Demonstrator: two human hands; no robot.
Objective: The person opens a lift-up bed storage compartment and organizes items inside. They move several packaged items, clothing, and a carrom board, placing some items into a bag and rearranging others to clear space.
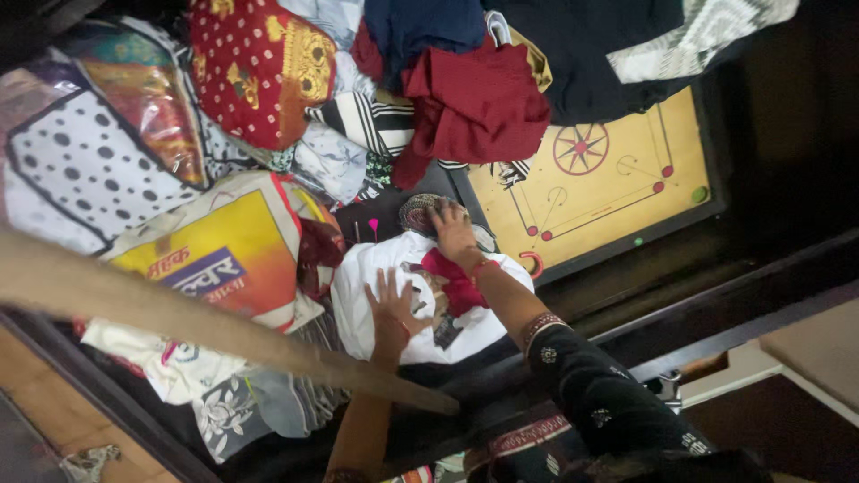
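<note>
Left hand (pixel 394 309): your fingers spread flat on white cloth (pixel 376 286) | right hand (pixel 454 231): fingers open on patterned cloth (pixel 416 213), gripping nothing | white cloth beside yellow bag (pixel 224 255), game board (pixel 595 174) near.

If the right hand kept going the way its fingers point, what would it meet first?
The right hand already rests on a patterned round cloth item. Straight beyond it, the maroon garment in the clothes pile looks like the first thing met, though depth is unclear.
</note>
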